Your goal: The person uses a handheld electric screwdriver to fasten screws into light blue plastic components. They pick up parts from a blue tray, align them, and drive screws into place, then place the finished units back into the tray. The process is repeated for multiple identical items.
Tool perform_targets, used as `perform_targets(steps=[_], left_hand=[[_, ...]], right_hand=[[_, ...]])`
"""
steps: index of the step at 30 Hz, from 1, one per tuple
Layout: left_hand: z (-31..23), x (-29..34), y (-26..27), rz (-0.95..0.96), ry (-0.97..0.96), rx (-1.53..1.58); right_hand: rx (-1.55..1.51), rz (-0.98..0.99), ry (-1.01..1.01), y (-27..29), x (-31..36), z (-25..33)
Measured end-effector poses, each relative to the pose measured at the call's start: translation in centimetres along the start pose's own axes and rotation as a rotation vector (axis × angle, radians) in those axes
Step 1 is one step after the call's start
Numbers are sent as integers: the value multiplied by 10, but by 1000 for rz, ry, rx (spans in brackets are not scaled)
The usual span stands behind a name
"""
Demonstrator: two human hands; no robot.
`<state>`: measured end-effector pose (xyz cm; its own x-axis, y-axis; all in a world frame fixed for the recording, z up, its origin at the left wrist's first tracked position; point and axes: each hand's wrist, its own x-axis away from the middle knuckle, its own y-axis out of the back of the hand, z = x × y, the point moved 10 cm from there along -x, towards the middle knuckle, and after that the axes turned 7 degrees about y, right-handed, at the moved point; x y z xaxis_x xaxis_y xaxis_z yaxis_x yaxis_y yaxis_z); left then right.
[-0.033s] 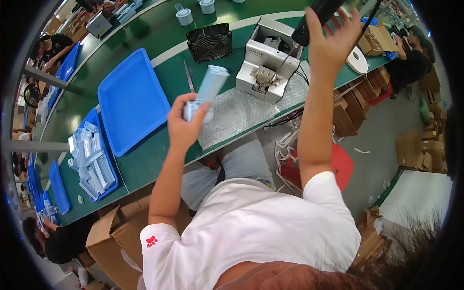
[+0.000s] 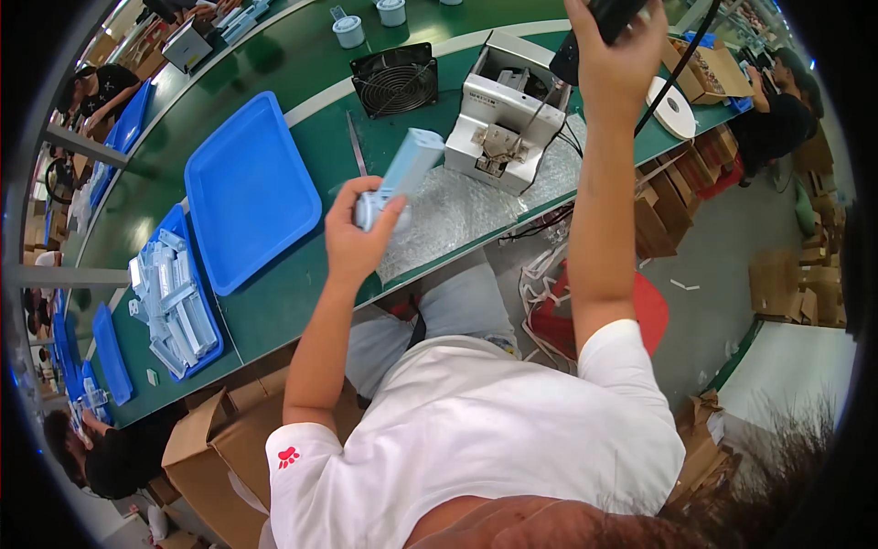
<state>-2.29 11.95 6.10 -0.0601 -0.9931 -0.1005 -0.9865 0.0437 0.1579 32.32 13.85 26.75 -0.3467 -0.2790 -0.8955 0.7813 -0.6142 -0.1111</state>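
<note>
My left hand [image 2: 357, 233] is closed around a light-blue plastic housing [image 2: 412, 163], long and boxy with a wider end at the palm. It is tilted above the bubble wrap [image 2: 439, 220]. Farther right, my right hand [image 2: 624, 69] wraps its fingers round a black electric screwdriver [image 2: 611, 16]. The screwdriver's thin metal bit points down beside a white-and-silver machine [image 2: 503, 128], which looks like a screw feeder. Part of the screwdriver's body is hidden by my hand.
To the left are a large blue tray [image 2: 251, 201] and a smaller tray heaped with light-blue housings [image 2: 178, 302]. A black fan [image 2: 395, 80] and metal tweezers [image 2: 356, 145] lie beyond my left hand. A black cord [image 2: 677, 73] hangs by my right arm. Co-workers sit at both sides.
My right hand's spread fingers have closed round the screwdriver, and the hand has shifted slightly left and up. My left hand has moved a little to the right with the housing.
</note>
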Motion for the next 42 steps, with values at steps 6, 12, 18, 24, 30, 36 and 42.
perform_targets(steps=[6,12,18,24,30,36,42], left_hand=[[13,17,-22,-20,-51,-178],[10,18,-23,-67,-90,-197],[0,15,-31,-24,-154,-168],[2,17,-26,-22,-225,-122],[9,17,-23,19,-214,-73],[10,16,-24,40,-198,-40],[9,16,-23,52,-229,-30]], right_hand=[[-301,-98,-94,-15,-29,79],[-269,-6,61,-50,-15,70],[-356,203,5,-67,0,50],[-360,184,-571,-52,43,29],[-563,131,-419,-69,32,47],[-549,92,-431,-69,39,11],[-475,54,-453,-84,58,13]])
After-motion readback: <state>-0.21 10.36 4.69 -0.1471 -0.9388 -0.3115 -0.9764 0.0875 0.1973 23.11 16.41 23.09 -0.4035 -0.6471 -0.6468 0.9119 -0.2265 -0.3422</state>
